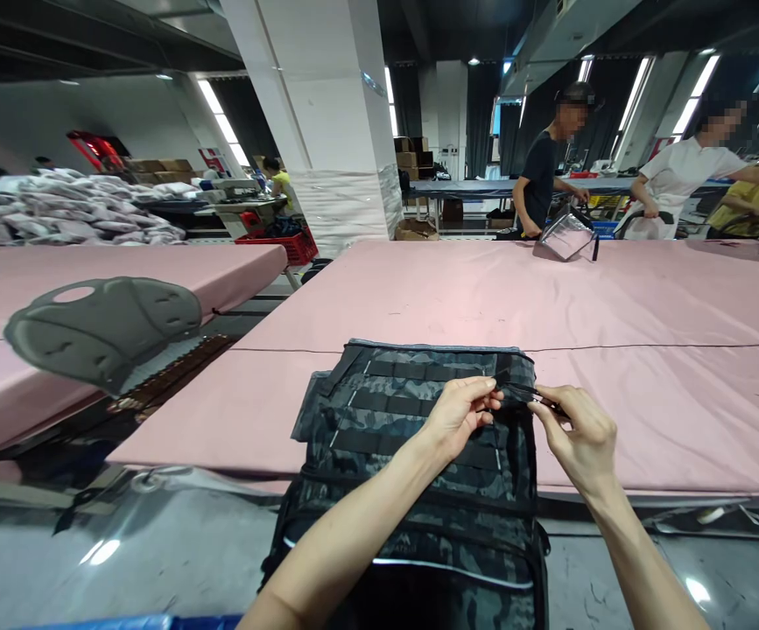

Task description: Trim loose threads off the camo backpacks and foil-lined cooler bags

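A dark camouflage backpack (411, 455) with black webbing straps lies on the near edge of a pink-covered table (615, 324). My left hand (461, 411) is closed in a pinch on a black strap (507, 383) near the bag's top right corner. My right hand (579, 433) is closed too, gripping a thin dark tool, perhaps small scissors (537, 395), whose tip meets the strap beside my left fingers. The tool's shape is hard to make out.
A grey padded back panel (100, 328) rests on a second pink table at the left. Clear plastic sheeting (156, 534) lies below the table edge. Two people work at the far side with a shiny bag (566, 238). A white pillar (330, 122) stands behind.
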Demonstrator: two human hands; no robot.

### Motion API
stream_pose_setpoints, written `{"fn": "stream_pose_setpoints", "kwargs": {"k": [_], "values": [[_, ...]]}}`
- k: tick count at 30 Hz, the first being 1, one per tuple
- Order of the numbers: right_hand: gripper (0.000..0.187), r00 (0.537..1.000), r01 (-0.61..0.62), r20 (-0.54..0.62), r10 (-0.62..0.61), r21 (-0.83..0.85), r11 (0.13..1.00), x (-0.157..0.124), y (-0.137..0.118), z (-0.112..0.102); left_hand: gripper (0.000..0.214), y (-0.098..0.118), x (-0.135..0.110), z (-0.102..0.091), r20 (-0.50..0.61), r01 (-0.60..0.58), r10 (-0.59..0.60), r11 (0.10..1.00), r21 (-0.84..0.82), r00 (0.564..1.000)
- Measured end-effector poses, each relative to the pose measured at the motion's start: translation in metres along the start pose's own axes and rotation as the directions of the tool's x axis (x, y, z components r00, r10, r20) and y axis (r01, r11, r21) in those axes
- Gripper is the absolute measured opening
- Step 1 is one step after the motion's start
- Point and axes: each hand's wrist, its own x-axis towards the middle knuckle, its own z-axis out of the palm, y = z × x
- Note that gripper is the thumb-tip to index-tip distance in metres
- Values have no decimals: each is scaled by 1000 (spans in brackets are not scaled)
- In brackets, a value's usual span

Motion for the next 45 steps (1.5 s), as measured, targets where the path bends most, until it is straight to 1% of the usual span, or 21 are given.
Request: {"fn": "stream_pose_setpoints", "kwargs": {"k": [4, 7, 13, 14, 16, 18, 20, 22, 25, 27, 28, 30, 32, 34, 35, 37, 38, 39, 41, 43, 45], "values": [[12, 999, 41, 31, -42, 10, 999, 7, 5, 0, 23, 5, 3, -3, 6, -2, 2, 999, 45, 1000], [10, 996, 76, 37, -79, 89, 993, 16, 9, 0, 24, 11, 6, -5, 46, 18, -22, 997, 80, 999], [11, 987, 159, -40, -154, 298, 941, 24, 14, 10, 17, 15, 10, -2, 75, 191, -194, 980, 47, 978], [9, 992, 124, -34, -119, 345, 930, 23, 14, 12, 15, 15, 11, -2, 78, 224, -226, 974, 32, 971], [7, 999, -28, -21, 43, 469, 883, 20, 12, 16, 10, 13, 11, -1, 74, 266, -264, 964, -19, 962], [12, 962, -211, -21, 272, 575, 790, 15, 10, 19, 8, 12, 10, 1, 51, 283, -280, 954, -97, 959], [17, 912, -317, -28, 410, 586, 746, 8, 7, 21, 9, 12, 9, 3, 33, 294, -293, 934, -202, 955], [16, 924, -298, -65, 377, 495, 816, 1, 5, 24, 10, 13, 7, 7, 34, 300, -304, 903, -308, 952], [14, 963, -131, -184, 197, 319, 939, -6, 1, 30, 14, 10, 5, 14, 37, 312, -324, 865, -392, 945], [15, 964, -80, -224, 144, 272, 959, -7, -1, 34, 15, 5, 4, 17, 24, 308, -325, 867, -391, 946], [14, 963, -100, -213, 164, 283, 954, -6, -1, 35, 15, 3, 5, 16, 19, 298, -315, 876, -380, 949], [13, 946, -226, -136, 293, 371, 901, -4, 0, 35, 12, -2, 6, 12, -4, 264, -281, 907, -329, 960], [21, 876, -398, -39, 481, 504, 766, -2, 3, 31, 7, -2, 9, 3, -41, 187, -200, 958, -220, 979], [30, 781, -507, 33, 624, 617, 602, -2, 9, 28, 8, 4, 13, -9, -105, -36, 36, 999, 3, 994], [35, 743, -537, 64, 666, 650, 538, -3, 12, 27, 10, 10, 15, -15, -124, -201, 221, 967, 156, 967], [46, 693, -594, 119, 711, 653, 470, -7, 19, 28, 12, 22, 19, -23, -53, -487, 565, 752, 444, 823], [50, 684, -624, 152, 713, 629, 464, -9, 22, 30, 13, 27, 20, -24, 32, -567, 657, 624, 538, 753], [51, 687, -645, 189, 701, 603, 470, -11, 25, 34, 11, 31, 21, -22, 133, -616, 689, 525, 587, 713], [48, 700, -667, 252, 669, 565, 485, -15, 32, 41, 7, 35, 23, -14, 352, -666, 598, 454, 592, 720], [43, 676, -710, 334, 657, 533, 460, -20, 38, 46, 8, 33, 26, -4, 523, -681, 437, 493, 542, 732], [42, 611, -778, 434, 661, 480, 404, -25, 41, 47, 14, 30, 31, 2, 600, -663, 324, 542, 517, 732]]}}
